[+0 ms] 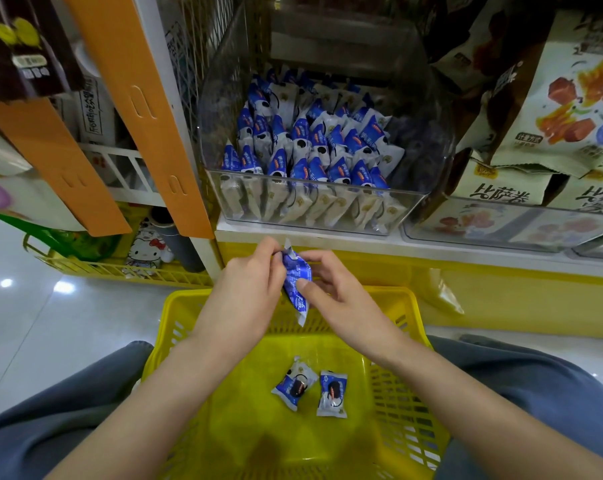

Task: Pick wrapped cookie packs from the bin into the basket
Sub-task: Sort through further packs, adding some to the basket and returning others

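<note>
Two cookie packs (308,388) already lie flat on the basket (390,299) floor, toward six o'clock, and a third pack (296,282) hangs above its far rim, pinched in both grips: left hand (248,282) at its top, right hand (334,289) on its side. The clear bin (328,206) at twelve o'clock looks well stocked, so plenty remains. Blue-and-white crinkled wrappers with dark cookie prints.

Clear bin (435,157) on pale shelf (328,239)
</note>
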`<state>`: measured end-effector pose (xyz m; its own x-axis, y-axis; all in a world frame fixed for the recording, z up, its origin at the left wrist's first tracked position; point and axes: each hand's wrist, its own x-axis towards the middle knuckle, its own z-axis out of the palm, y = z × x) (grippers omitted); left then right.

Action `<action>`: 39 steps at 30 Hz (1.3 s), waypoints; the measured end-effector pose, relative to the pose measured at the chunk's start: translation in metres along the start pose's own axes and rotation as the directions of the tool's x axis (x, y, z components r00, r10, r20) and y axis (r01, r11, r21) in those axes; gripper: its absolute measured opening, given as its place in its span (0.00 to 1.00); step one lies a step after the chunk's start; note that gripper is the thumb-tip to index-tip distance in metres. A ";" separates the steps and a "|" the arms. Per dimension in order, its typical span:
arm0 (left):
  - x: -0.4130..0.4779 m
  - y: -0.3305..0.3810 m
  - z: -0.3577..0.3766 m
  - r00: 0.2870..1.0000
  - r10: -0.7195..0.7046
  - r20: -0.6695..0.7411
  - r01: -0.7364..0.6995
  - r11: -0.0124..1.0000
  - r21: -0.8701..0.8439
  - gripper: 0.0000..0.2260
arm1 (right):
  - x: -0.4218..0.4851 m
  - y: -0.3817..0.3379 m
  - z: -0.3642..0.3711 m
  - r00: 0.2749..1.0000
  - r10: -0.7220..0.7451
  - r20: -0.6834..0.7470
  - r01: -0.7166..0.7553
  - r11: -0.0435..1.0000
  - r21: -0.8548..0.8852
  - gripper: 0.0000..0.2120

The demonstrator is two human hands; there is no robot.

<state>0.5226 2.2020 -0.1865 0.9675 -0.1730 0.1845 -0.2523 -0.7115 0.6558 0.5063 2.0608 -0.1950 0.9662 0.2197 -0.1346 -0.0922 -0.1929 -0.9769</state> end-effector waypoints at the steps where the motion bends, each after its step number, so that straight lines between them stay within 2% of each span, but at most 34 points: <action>1: 0.001 0.000 0.000 1.000 -0.030 -0.001 0.030 0.999 -0.038 0.05 | 0.001 -0.001 -0.001 1.000 0.004 -0.012 -0.004 1.000 0.014 0.11; 4: 0.001 0.001 0.004 0.991 -0.124 0.050 0.132 0.966 -0.224 0.04 | 0.003 -0.002 -0.003 0.995 0.054 -0.081 -0.046 0.993 0.108 0.11; 7: -0.001 0.004 0.011 0.969 -0.195 0.151 0.242 0.875 -0.420 0.07 | 0.006 -0.002 -0.006 0.973 0.144 -0.179 -0.105 0.972 0.212 0.16; 11: 0.001 0.004 0.014 0.952 -0.218 0.216 0.300 0.809 -0.505 0.10 | 0.007 0.001 -0.006 0.968 0.182 -0.171 -0.138 0.960 0.243 0.20; 14: 0.003 0.007 0.011 0.937 -0.241 0.253 0.348 0.697 -0.626 0.10 | 0.008 0.002 -0.007 0.972 0.166 -0.167 -0.130 0.970 0.205 0.21; 16: 0.004 0.010 0.010 0.919 -0.248 0.305 0.393 0.579 -0.714 0.05 | 0.009 0.001 -0.009 0.975 0.098 -0.202 -0.085 0.994 0.073 0.25; 17: 0.003 0.012 0.009 0.917 -0.235 0.322 0.399 0.558 -0.727 0.03 | 0.008 0.001 -0.009 0.974 0.045 -0.220 -0.052 0.998 -0.028 0.28; 19: 0.002 0.013 0.010 0.931 -0.201 0.304 0.363 0.580 -0.729 0.03 | 0.006 0.001 -0.007 0.968 -0.084 -0.236 0.030 0.974 -0.225 0.32; 21: 0.002 0.014 0.010 0.948 -0.197 0.249 0.317 0.609 -0.727 0.05 | 0.004 0.002 -0.005 0.961 -0.176 -0.212 0.099 0.938 -0.332 0.34; 23: 0.003 0.014 0.008 0.951 -0.213 0.222 0.307 0.610 -0.731 0.07 | 0.004 -0.001 -0.006 0.965 -0.170 -0.200 0.104 0.947 -0.304 0.29; 27: 0.005 0.013 0.003 0.960 -0.136 0.244 0.271 0.660 -0.701 0.08 | 0.005 -0.008 -0.015 0.973 -0.136 -0.186 0.124 0.990 -0.074 0.05; 29: 0.004 0.014 0.001 0.958 -0.126 0.256 0.273 0.665 -0.696 0.09 | 0.005 -0.008 -0.018 0.963 -0.153 -0.222 0.141 0.988 -0.068 0.03; 31: 0.003 0.015 0.001 0.951 -0.160 0.264 0.302 0.657 -0.691 0.10 | 0.004 -0.007 -0.017 0.937 -0.251 -0.245 0.212 0.962 -0.175 0.05; 33: 0.003 0.016 0.000 0.931 -0.209 0.301 0.364 0.614 -0.700 0.11 | 0.003 -0.007 -0.017 0.881 -0.420 -0.220 0.324 0.872 -0.367 0.04; 35: 0.003 0.016 0.000 0.911 -0.236 0.337 0.411 0.580 -0.703 0.12 | 0.002 -0.008 -0.018 0.833 -0.515 -0.201 0.389 0.804 -0.450 0.03; 37: 0.003 0.017 0.000 0.905 -0.252 0.343 0.426 0.566 -0.706 0.11 | 0.001 -0.010 -0.019 0.858 -0.476 -0.196 0.370 0.835 -0.407 0.04; 39: 0.005 0.018 0.000 0.906 -0.289 0.310 0.422 0.546 -0.724 0.10 | -0.001 -0.014 -0.016 0.934 -0.316 -0.166 0.260 0.921 -0.291 0.07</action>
<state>0.5233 2.1883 -0.1737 0.9548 -0.1619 -0.2494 0.2576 0.0314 0.9657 0.5109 2.0478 -0.1790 0.9717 0.1071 0.2107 0.2361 -0.3986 -0.8862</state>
